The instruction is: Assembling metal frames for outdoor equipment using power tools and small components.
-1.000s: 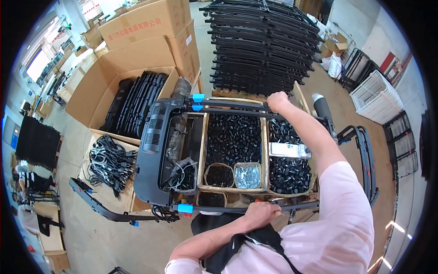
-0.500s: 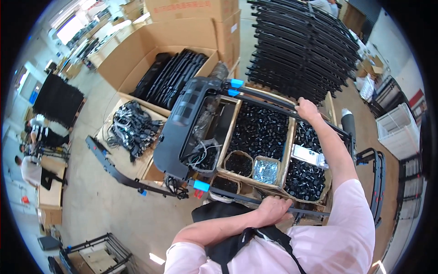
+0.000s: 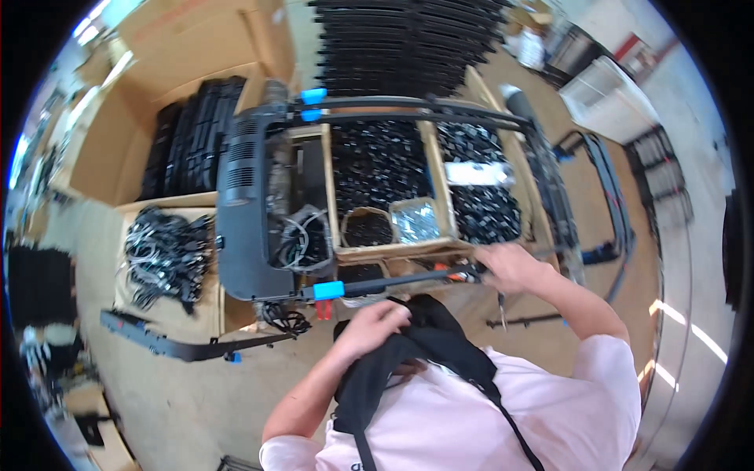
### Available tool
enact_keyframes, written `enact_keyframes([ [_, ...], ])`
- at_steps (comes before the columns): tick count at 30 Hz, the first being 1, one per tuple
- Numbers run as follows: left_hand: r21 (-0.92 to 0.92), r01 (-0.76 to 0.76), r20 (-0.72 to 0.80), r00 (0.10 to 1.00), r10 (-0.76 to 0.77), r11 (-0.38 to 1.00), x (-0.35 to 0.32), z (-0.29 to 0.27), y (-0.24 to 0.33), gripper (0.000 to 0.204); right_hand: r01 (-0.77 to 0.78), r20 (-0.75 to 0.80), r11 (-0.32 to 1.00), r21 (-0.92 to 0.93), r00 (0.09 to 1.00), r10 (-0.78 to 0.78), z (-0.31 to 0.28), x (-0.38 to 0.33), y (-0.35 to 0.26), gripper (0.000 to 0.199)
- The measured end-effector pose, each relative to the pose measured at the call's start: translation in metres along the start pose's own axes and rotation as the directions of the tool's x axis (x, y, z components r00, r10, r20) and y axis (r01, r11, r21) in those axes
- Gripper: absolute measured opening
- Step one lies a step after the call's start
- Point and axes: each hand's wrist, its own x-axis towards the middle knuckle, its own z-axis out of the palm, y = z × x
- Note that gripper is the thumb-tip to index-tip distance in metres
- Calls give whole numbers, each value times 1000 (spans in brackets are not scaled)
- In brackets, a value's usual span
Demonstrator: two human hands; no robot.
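A black frame with a wide plastic housing (image 3: 255,212) at its left end and long side rails lies across the parts boxes. Over the right part of its near rail (image 3: 377,284), my right hand (image 3: 512,268) is closed, its fingers blurred and what they hold hidden. Orange and dark parts (image 3: 455,272) show beside those fingertips. My left hand (image 3: 373,328) is at the upper edge of a black apron (image 3: 420,334) in front of my chest, its fingers bent together; anything in them is too small to make out. Blue pieces (image 3: 328,290) wrap the rail ends near the housing.
Boxes of small black parts (image 3: 377,161) lie under the frame, with a tray of silvery hardware (image 3: 415,221) and a white packet (image 3: 477,173). Bundled cables (image 3: 169,255) lie left, by a carton (image 3: 102,161) of black housings. Stacked black frames (image 3: 408,47) stand behind; more frames (image 3: 609,196) are right.
My right hand has left the far rail and come to the near one. My left hand has moved off the near rail leftward to the apron. The whole view has shifted and turned.
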Motion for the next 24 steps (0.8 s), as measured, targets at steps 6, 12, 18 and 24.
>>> enact_keyframes([
  [6, -588, 32, -136, 981, -138, 808, 22, -40, -28, 63, -361, -148, 885, -295, 932, 331, 2, 2, -35, 56],
  [12, -698, -115, -244, 966, -83, 707, 20, -19, -37, 61, -363, 46, 780, -510, 894, 447, 21, -24, -41, 34],
  [18, -734, -112, -205, 977, -61, 669, 26, -26, -39, 62, -446, -17, 723, -528, 857, 516, 25, -24, -49, 13],
  [24, -741, -84, -182, 980, -78, 667, 22, -26, -36, 61, -437, -74, 710, -552, 874, 480, 21, -14, -54, 15],
])
